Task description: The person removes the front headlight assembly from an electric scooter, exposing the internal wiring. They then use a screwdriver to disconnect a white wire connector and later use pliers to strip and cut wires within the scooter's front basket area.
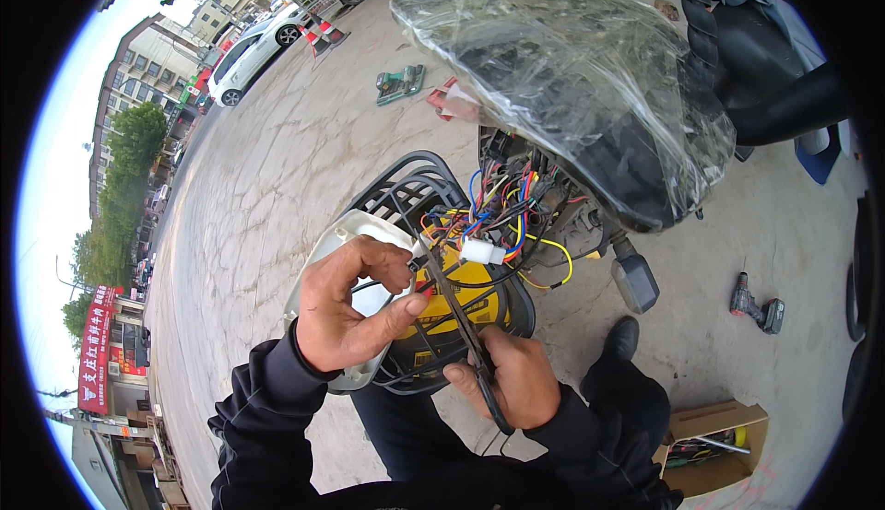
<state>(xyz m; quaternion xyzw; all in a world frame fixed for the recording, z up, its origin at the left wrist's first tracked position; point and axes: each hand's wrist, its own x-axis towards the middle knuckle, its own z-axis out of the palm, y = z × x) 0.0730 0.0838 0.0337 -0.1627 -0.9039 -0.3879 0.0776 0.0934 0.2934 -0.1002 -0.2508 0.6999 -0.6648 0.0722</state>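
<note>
My left hand [355, 307] is closed, its thumb and fingers pinched around a thin wire with a small red piece [424, 289] at the thumb tip; the fingers partly hide it. In my right hand [521, 381] is a pair of dark scissors [456, 307], the long blades pointing up and away beside the left fingertips. Just past the blades hangs a white plug connector [481, 252] on a bundle of coloured wires [521, 201]. Below the wires is a black wire basket [406, 183] with a yellow box [479, 312] in it. A white curved panel [318, 261] lies behind my left hand.
A plastic-wrapped black vehicle part [572, 77] overhangs the wires. A rectangular lamp or mirror [635, 275] juts out at right. On the pavement lie a cordless drill [758, 305], a green power tool [400, 84] and a cardboard box [710, 464] of tools. A white car [253, 54] stands far left.
</note>
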